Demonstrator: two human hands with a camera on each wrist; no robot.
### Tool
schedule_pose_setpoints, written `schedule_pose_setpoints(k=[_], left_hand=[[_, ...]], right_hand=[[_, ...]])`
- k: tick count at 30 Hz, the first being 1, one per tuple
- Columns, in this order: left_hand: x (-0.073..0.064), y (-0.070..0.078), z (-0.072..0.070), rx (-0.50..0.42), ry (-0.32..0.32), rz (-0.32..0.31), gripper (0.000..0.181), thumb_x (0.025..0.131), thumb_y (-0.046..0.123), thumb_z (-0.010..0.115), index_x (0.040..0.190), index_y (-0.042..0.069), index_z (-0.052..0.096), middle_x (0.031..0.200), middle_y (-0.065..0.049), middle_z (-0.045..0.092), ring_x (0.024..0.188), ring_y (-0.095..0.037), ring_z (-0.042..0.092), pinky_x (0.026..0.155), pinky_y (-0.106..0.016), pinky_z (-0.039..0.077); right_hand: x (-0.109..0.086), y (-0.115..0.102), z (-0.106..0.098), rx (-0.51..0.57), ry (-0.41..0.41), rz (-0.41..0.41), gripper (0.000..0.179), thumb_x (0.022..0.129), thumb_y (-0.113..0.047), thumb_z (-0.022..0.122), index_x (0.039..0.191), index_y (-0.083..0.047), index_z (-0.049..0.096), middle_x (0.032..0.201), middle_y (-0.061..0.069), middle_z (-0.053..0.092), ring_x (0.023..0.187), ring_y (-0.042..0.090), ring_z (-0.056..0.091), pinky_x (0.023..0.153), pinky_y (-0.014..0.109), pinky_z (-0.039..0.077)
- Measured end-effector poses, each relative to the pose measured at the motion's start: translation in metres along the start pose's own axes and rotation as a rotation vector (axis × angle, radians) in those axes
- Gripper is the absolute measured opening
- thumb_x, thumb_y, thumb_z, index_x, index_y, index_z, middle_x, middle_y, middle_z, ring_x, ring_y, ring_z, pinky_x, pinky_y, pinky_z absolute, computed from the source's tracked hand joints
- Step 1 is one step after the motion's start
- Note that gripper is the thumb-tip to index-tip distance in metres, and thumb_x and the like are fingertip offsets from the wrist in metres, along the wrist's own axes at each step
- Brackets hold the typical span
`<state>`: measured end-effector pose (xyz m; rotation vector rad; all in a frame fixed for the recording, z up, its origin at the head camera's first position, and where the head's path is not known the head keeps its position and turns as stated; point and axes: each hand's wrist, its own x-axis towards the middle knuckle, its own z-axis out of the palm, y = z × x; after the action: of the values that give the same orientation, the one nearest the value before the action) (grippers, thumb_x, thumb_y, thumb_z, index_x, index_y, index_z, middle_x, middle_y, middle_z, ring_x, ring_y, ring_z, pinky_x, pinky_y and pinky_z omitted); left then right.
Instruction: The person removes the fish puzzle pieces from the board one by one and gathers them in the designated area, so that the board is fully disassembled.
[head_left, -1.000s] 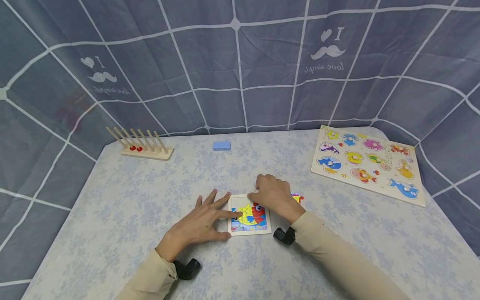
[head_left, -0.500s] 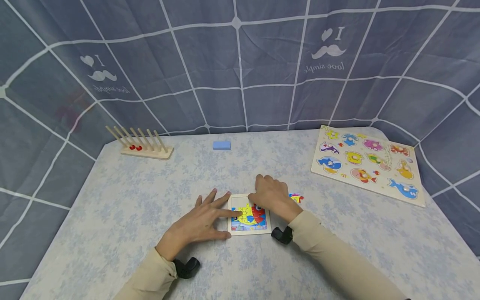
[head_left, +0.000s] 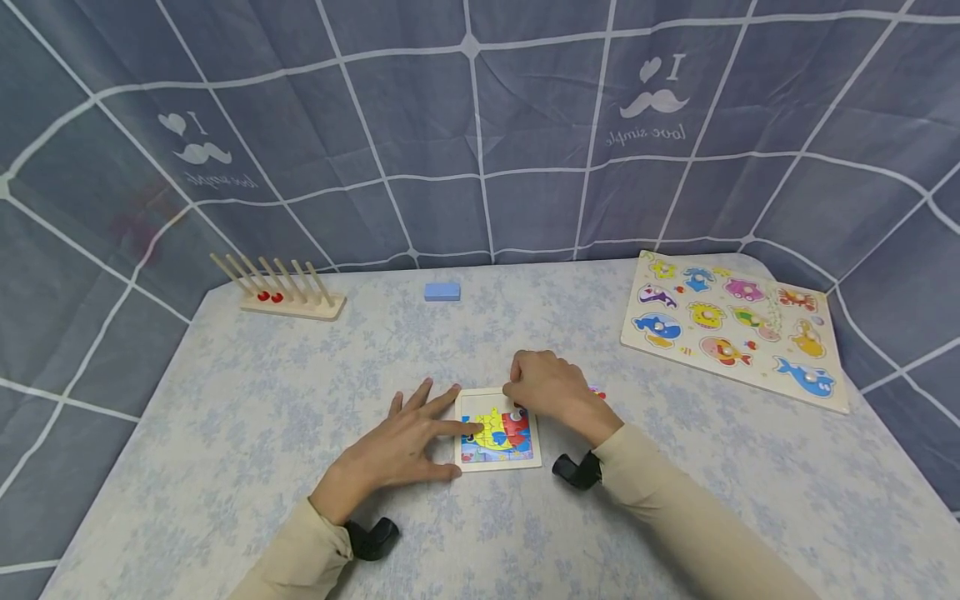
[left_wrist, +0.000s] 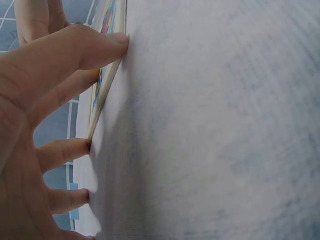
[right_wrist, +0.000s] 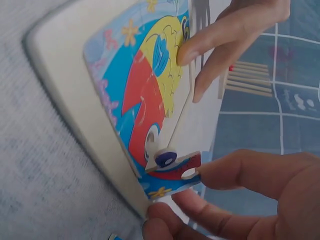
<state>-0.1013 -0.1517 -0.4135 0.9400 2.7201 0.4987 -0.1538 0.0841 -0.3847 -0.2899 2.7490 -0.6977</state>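
- Farthest left: a peg rack [head_left: 292,312] with red beads [head_left: 277,297], at the back of the table [head_left: 262,433].
- Left hand [head_left: 405,442]: grip released, fingers spread; the index fingertip rests on the fish picture [head_left: 497,440] and the thumb touches the frame's near left corner, apparently steadying it.
- Beyond the hands: a blue block [head_left: 442,292], well apart.
- Centre: the puzzle frame [head_left: 498,467], flat on the table; the picture fills its lower part, the upper band being bare.
- Right hand [head_left: 551,387]: grip pinching the eye piece [right_wrist: 175,171], tilted at the picture's right side. Step in hand, as judged: fitting this piece. The next move calls for aligning its edges with its neighbours, then pressing it flat; whether it has engaged cannot be told.
- Just beyond the right wrist: loose puzzle material [head_left: 598,392], partly hidden, presumably for later placement.
- Farthest right: a sea-animal board [head_left: 735,333], seemingly uninvolved.
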Motion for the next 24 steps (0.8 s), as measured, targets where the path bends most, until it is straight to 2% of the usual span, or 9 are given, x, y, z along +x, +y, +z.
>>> schedule_pose_setpoints(k=[5, 12, 19, 24], left_hand=[[0.0, 0.0, 0.0, -0.007, 0.0, 0.0, 0.057, 0.082, 0.044, 0.078, 0.135, 0.032, 0.062, 0.159, -0.015, 0.029, 0.142, -0.054, 0.017, 0.099, -0.08, 0.018], [0.0, 0.001, 0.0, -0.008, -0.002, -0.003, 0.056, 0.082, 0.044, 0.078, 0.135, 0.032, 0.063, 0.158, -0.015, 0.029, 0.141, -0.055, 0.017, 0.099, -0.08, 0.018], [0.0, 0.001, -0.001, 0.004, -0.019, -0.012, 0.057, 0.082, 0.046, 0.077, 0.136, 0.033, 0.061, 0.158, -0.015, 0.029, 0.142, -0.054, 0.016, 0.1, -0.079, 0.018], [0.0, 0.001, -0.001, 0.001, -0.021, -0.01, 0.057, 0.083, 0.046, 0.077, 0.136, 0.033, 0.061, 0.158, -0.015, 0.028, 0.142, -0.054, 0.016, 0.1, -0.079, 0.018]], right_hand=[[0.0, 0.004, 0.0, 0.029, 0.002, -0.086, 0.013, 0.088, -0.018, 0.064, 0.075, -0.016, 0.066, 0.065, -0.003, 0.058, 0.056, 0.013, 0.05, 0.05, 0.026, 0.037], [0.002, 0.011, 0.002, 0.079, -0.007, -0.223, 0.013, 0.09, -0.018, 0.072, 0.078, -0.015, 0.068, 0.068, -0.002, 0.055, 0.059, 0.013, 0.048, 0.053, 0.025, 0.037], [-0.003, 0.02, 0.001, 0.151, -0.07, -0.335, 0.003, 0.09, -0.016, 0.073, 0.091, -0.014, 0.073, 0.07, -0.003, 0.066, 0.061, 0.01, 0.053, 0.055, 0.023, 0.042], [-0.008, 0.028, -0.002, 0.183, -0.112, -0.427, 0.01, 0.089, -0.008, 0.072, 0.098, -0.011, 0.074, 0.077, -0.006, 0.067, 0.069, 0.008, 0.056, 0.064, 0.024, 0.049]])
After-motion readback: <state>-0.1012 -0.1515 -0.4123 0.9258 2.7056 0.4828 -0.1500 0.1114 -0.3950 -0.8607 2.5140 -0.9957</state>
